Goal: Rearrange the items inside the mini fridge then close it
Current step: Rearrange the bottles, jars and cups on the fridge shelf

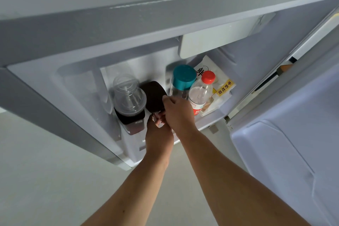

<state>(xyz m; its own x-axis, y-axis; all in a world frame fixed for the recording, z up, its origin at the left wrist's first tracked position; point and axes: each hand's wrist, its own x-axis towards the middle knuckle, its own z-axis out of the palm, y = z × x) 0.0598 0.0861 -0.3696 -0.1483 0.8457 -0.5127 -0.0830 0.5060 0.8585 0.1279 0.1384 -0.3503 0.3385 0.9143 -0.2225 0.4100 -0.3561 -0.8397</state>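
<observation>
I look down into the open mini fridge. On its floor stand a jar with a dark square lid, a dark container topped by a clear domed lid, a teal-capped clear bottle, and a red-capped water bottle. A white bread bag lies behind the bottles. My right hand grips the near edge of the dark-lidded jar from above. My left hand holds the same jar from below, its body hidden by both hands.
The fridge door hangs open on the right, its inner shelf empty. A white compartment cover sits under the fridge's top. Pale floor spreads in front of the fridge.
</observation>
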